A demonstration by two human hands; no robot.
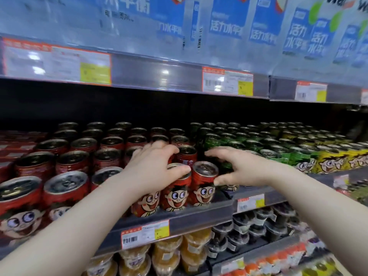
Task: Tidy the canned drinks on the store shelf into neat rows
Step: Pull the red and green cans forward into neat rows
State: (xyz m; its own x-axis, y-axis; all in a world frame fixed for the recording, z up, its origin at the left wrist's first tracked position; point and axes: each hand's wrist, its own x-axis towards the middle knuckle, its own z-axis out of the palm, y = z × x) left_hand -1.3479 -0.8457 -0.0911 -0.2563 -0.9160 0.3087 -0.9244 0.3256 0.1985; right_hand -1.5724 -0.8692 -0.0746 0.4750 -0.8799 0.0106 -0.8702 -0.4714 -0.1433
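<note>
Two bare hands reach over red drink cans on a store shelf.

The red cans (203, 184) stand upright in rows on the middle shelf (199, 214), long axes vertical, cartoon faces turned outward, shiny metal tops with pull tabs. The left hand (153, 168) lies over the front cans, fingers (179, 170) curled down on a can's (175, 188) silver rim. The right hand (239, 168) hovers just beside the end can, fingers spread apart, thumb touching its side. Green cans (241, 145) fill the rows to the right, partly hidden by that hand, then yellow packs (338, 159). Above, blue-and-white drink packs (264, 18) sit behind paper price tags (227, 82). Below are cups of orange jelly (169, 250) and dark cups (245, 226).
</note>
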